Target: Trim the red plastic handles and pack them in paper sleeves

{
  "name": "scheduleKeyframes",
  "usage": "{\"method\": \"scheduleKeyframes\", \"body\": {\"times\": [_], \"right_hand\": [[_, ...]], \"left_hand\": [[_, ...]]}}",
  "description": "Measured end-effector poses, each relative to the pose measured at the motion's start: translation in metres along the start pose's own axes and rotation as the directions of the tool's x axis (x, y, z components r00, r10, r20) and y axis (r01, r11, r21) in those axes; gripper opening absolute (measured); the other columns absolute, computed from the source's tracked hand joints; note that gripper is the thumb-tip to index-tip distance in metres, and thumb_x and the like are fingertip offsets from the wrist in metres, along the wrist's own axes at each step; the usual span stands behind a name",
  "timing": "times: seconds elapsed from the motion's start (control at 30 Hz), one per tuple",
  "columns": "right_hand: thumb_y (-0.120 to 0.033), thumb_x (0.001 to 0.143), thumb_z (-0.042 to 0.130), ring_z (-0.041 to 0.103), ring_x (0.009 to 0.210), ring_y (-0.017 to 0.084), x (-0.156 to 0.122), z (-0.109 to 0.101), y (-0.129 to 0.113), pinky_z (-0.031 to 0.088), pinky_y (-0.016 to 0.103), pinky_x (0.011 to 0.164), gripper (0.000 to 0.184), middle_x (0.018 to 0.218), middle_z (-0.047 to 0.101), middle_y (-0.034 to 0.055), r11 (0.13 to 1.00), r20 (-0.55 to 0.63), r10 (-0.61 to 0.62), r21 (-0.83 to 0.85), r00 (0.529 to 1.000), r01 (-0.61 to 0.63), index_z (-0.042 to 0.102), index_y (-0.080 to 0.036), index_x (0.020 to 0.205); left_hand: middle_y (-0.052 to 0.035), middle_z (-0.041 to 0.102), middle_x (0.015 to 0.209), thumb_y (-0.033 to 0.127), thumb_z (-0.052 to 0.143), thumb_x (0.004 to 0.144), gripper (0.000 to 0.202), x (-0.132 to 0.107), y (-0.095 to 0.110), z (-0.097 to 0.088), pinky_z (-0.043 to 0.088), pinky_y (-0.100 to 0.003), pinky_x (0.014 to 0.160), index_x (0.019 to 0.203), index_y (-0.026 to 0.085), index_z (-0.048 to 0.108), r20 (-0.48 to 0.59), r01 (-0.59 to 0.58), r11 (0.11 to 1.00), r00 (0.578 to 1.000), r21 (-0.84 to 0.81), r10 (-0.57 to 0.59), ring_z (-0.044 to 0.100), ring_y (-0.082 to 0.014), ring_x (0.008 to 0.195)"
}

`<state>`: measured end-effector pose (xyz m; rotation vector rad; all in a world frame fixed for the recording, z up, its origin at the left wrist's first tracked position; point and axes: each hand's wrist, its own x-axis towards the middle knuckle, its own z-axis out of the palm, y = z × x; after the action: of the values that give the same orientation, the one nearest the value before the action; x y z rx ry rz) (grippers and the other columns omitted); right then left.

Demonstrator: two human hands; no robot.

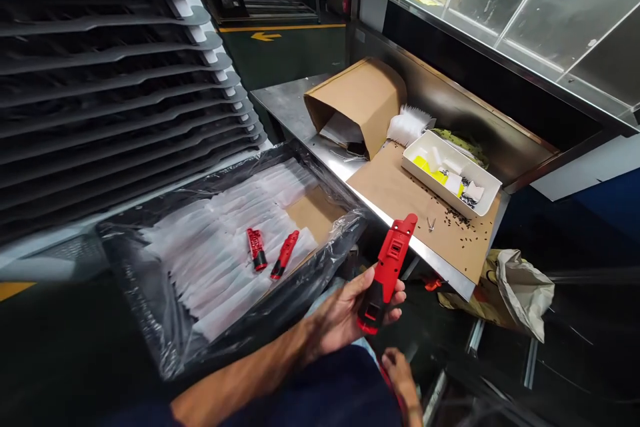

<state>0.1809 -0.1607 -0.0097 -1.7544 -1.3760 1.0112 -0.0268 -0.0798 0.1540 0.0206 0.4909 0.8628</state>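
Lightly but surely, the left hand (340, 319) grasps a red-and-black moulded plastic tool body (386, 273) near the middle of the view, fingers curled round its black lower end, with the red nose tilting towards 1 o'clock. It looks light and stiff, a hard shell with a faint gloss that may slip a little, so the black grip seems the surest place to take hold. At 5 o'clock from it, the right hand (401, 373) hangs low with fingers half curled; whether they hold anything, I cannot tell. At 9 o'clock, two matching red-and-black tool bodies (257, 249) lie on pale, papery sleeves (215, 260) in a tray lined with crinkled black plastic film (215, 340). At 1 o'clock, a stainless steel counter (285, 103) carries a brown kraft paper sheet (385, 193), scattered with tiny black screws (463, 217), and a white compartmented plastic tray (450, 167).
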Motion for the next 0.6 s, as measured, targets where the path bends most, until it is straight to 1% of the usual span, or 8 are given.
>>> {"method": "scheduleKeyframes", "body": {"times": [0.07,0.1,0.17,0.23,0.3,0.37,0.5,0.6], "right_hand": [[-0.078,0.084,0.059,0.075,0.077,0.027,0.02,-0.008,-0.005,0.06,0.038,0.069,0.057,0.083,0.078,0.0074,1.0,-0.015,0.026,0.012,1.0,-0.026,0.076,-0.024,0.087],[-0.079,0.085,0.055,0.076,0.089,0.03,0.03,-0.014,-0.016,0.061,0.042,0.078,0.061,0.096,0.08,0.0098,0.999,-0.034,0.038,0.036,0.999,-0.037,0.078,-0.024,0.098],[-0.078,0.087,0.051,0.074,0.105,0.03,0.046,-0.029,-0.054,0.057,0.044,0.093,0.069,0.111,0.078,0.0123,0.988,-0.052,0.06,0.146,0.997,-0.052,0.075,-0.02,0.116],[-0.073,0.094,0.046,0.071,0.111,0.027,0.056,-0.042,-0.103,0.053,0.041,0.101,0.066,0.117,0.077,0.0121,0.967,-0.049,0.021,0.256,0.999,-0.008,0.072,-0.019,0.122],[-0.069,0.098,0.043,0.071,0.109,0.025,0.059,-0.049,-0.147,0.052,0.036,0.098,0.062,0.114,0.077,0.0108,0.965,-0.006,-0.034,0.26,0.999,0.035,0.074,-0.02,0.12],[-0.066,0.1,0.041,0.071,0.1,0.023,0.059,-0.051,-0.176,0.052,0.032,0.092,0.06,0.109,0.078,0.0084,0.975,0.022,-0.062,0.214,0.998,0.055,0.076,-0.021,0.115],[-0.066,0.1,0.041,0.065,0.077,0.02,0.062,-0.044,-0.185,0.05,0.031,0.084,0.06,0.086,0.075,0.0044,0.992,0.024,-0.052,0.118,0.998,0.049,0.077,-0.019,0.108],[-0.063,0.101,0.04,0.064,0.075,0.02,0.065,-0.04,-0.179,0.05,0.031,0.084,0.059,0.082,0.074,0.0036,0.992,0.019,-0.053,0.118,0.998,0.05,0.077,-0.018,0.109]], "left_hand": [[-0.0093,0.079,0.1,0.036,0.045,0.108,0.04,0.0,0.0,0.004,0.056,-0.032,0.093,0.106,0.012,0.077,-0.011,0.045,0.999,0.999,0.001,-0.045,0.074,-0.0171,0.098],[-0.0103,0.079,0.097,0.037,0.041,0.109,0.046,0.001,-0.001,0.007,0.056,-0.031,0.092,0.103,0.009,0.077,-0.017,0.072,0.997,0.997,-0.004,-0.072,0.075,-0.0167,0.096],[-0.0109,0.08,0.093,0.039,0.039,0.11,0.052,0.003,-0.002,0.012,0.057,-0.029,0.089,0.099,0.006,0.077,-0.03,0.12,0.992,0.992,-0.023,-0.121,0.076,-0.0163,0.092],[-0.0097,0.08,0.093,0.04,0.043,0.108,0.049,0.005,-0.002,0.017,0.057,-0.026,0.085,0.098,0.006,0.077,-0.047,0.151,0.987,0.987,-0.046,-0.153,0.077,-0.0157,0.089],[-0.0097,0.08,0.092,0.041,0.043,0.108,0.05,0.008,-0.002,0.022,0.057,-0.025,0.084,0.098,0.005,0.077,-0.078,0.18,0.982,0.98,-0.054,-0.184,0.077,-0.0152,0.087],[-0.0104,0.08,0.09,0.041,0.039,0.109,0.054,0.01,-0.002,0.026,0.057,-0.025,0.086,0.099,0.003,0.076,-0.124,0.203,0.977,0.97,-0.062,-0.21,0.077,-0.0146,0.085],[-0.0104,0.079,0.087,0.041,0.037,0.11,0.053,0.014,0.001,0.027,0.055,-0.029,0.096,0.107,0.002,0.073,-0.199,0.216,0.972,0.952,-0.094,-0.231,0.076,-0.0155,0.084],[-0.0115,0.079,0.086,0.041,0.038,0.109,0.052,0.017,0.003,0.021,0.053,-0.031,0.099,0.118,0.002,0.07,-0.192,0.225,0.968,0.951,-0.109,-0.242,0.076,-0.0162,0.083]]}}
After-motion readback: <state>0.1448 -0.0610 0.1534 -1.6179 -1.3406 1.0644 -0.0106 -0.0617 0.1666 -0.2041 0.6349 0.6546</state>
